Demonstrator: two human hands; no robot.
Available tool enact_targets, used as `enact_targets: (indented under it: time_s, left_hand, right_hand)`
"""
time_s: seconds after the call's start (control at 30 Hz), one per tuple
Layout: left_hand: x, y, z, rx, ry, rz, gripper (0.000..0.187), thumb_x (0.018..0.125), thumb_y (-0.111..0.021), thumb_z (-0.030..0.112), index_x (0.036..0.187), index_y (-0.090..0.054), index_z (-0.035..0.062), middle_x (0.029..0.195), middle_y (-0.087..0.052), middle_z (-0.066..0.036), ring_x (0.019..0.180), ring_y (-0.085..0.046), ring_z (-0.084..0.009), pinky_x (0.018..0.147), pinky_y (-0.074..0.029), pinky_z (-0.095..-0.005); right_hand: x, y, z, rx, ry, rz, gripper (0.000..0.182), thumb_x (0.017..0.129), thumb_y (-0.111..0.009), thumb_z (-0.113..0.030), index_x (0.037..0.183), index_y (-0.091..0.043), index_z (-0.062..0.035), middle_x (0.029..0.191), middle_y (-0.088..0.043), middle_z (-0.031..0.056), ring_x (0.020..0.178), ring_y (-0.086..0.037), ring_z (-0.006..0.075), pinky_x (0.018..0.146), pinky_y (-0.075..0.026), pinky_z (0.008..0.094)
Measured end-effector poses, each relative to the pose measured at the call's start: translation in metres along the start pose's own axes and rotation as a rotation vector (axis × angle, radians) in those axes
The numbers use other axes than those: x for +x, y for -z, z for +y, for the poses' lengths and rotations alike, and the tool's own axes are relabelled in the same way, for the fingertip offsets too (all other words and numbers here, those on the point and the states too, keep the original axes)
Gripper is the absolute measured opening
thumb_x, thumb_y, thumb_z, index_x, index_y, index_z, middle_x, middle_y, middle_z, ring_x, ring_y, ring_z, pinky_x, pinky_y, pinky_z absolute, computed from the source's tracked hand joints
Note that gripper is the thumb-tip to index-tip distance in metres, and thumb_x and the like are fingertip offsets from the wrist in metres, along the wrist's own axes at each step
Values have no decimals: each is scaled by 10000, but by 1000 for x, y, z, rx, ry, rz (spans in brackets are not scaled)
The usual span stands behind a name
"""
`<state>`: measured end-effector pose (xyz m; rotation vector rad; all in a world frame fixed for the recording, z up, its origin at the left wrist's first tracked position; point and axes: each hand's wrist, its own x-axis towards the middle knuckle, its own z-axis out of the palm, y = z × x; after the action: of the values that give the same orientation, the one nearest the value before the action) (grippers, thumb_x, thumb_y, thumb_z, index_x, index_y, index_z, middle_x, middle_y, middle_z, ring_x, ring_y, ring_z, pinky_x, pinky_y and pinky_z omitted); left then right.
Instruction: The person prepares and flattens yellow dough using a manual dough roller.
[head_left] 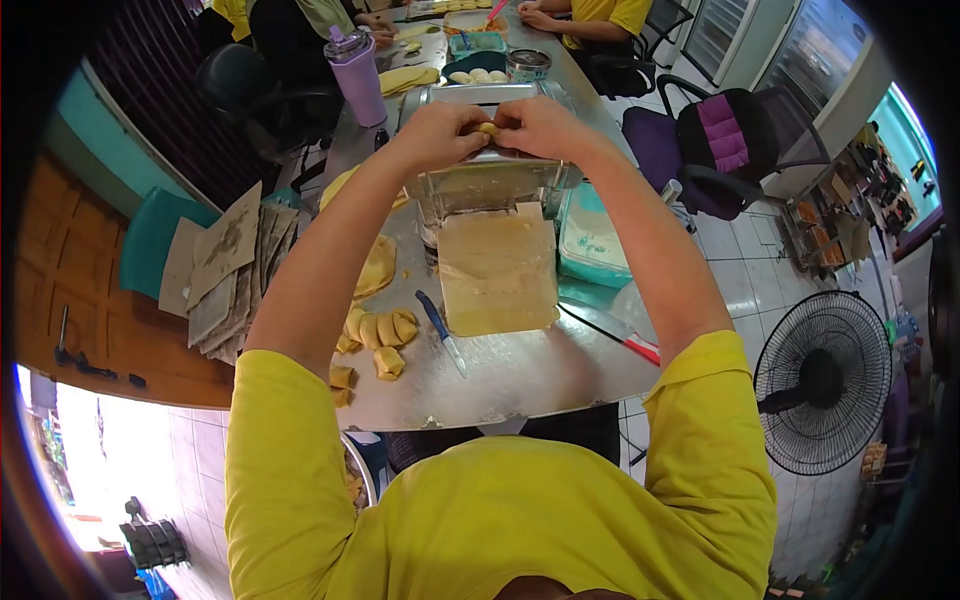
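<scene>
My left hand and my right hand meet over the top of a metal rolling machine. Between their fingertips is a small piece of yellow dough, pinched from both sides. Below the machine, a tan sheet lies on the metal table. To its left are a knife with a blue handle, several cut dough pieces and a larger dough lump.
A purple tumbler stands at the back left. Right of the machine sits a teal tub with white powder. People in yellow work at the table's far end. A fan stands at the right, cardboard sheets at the left.
</scene>
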<state>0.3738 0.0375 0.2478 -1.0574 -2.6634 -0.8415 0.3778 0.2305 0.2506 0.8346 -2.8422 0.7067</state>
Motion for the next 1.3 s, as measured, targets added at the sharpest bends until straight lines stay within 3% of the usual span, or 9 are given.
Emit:
enact_targets:
  time_s: [0.1, 0.47, 0.53, 0.7, 0.77, 0.87, 1.1, 1.17, 1.3]
  left_hand:
    - [4, -2, -4, 220, -73, 23, 228, 775, -613, 139, 992, -624, 70, 809, -642, -157, 750, -617, -317, 661, -473, -384]
    - [-9, -15, 4, 145, -29, 128, 369, 763, -589, 142, 1115, -528, 50, 784, -630, -132, 713, -603, -318, 651, -461, -414]
    - [-24, -24, 18, 228, -324, 680, 331, 766, -583, 59, 1094, -539, 56, 839, -621, -133, 760, -602, -312, 650, -463, -397]
    - [-80, -120, 48, -271, -20, 664, 268, 778, -595, 11, 1039, -538, 24, 869, -574, -90, 789, -562, -191, 682, -451, -296]
    - [-79, -154, 39, -705, 523, 759, 278, 768, -621, 18, 1021, -506, 10, 879, -532, -57, 752, -517, -150, 687, -442, -266]
    - [-57, -181, -9, -735, 572, 1061, 318, 764, -637, 29, 1037, -473, 19, 905, -511, -41, 739, -506, -145, 673, -436, -252]
    - [-38, -169, 10, -1162, 814, 1139, 295, 789, -660, 105, 1000, -485, -5, 889, -517, -42, 794, -491, -137, 745, -410, -248]
    - [-44, -161, 13, -1345, 754, 941, 261, 811, -648, 122, 1000, -514, 1, 907, -558, -44, 809, -515, -127, 735, -421, -250]
    - [-49, -157, 8, -1183, 677, 883, 234, 823, -626, 111, 1012, -533, 10, 940, -594, -56, 826, -546, -122, 720, -438, -250]
  right_hand:
    - [2, -5, 0, -30, 46, 55, 206, 820, -545, -209, 920, -659, -70, 848, -658, 152, 841, -619, 337, 751, -489, 426]
    - [-2, -12, -4, -239, 12, 110, 189, 838, -527, -242, 911, -659, -128, 924, -647, 104, 874, -616, 316, 741, -490, 429]
    - [-9, -12, -7, -190, 78, 146, 196, 844, -532, -264, 885, -653, -116, 935, -645, 83, 866, -613, 305, 732, -489, 415]
    - [6, -26, -11, -257, 110, 178, 221, 840, -554, -295, 838, -650, -95, 897, -641, 66, 841, -611, 289, 707, -485, 406]
    - [6, -32, -13, -256, 89, 225, 216, 836, -562, -287, 834, -645, -87, 882, -638, 80, 831, -609, 294, 703, -483, 410]
    - [6, -36, -18, -165, 90, 329, 201, 823, -581, -256, 812, -629, -60, 840, -628, 120, 806, -604, 309, 685, -471, 416]
    - [9, -31, -21, -17, 22, 230, 209, 791, -578, -234, 774, -619, -30, 885, -617, 124, 853, -584, 339, 727, -463, 433]
    - [9, -30, -23, -33, -8, 193, 228, 785, -573, -253, 780, -632, -33, 890, -618, 125, 858, -587, 339, 735, -466, 431]
    - [10, -31, -23, -55, -24, 195, 282, 776, -532, -297, 810, -672, -55, 902, -618, 135, 877, -592, 332, 770, -473, 419]
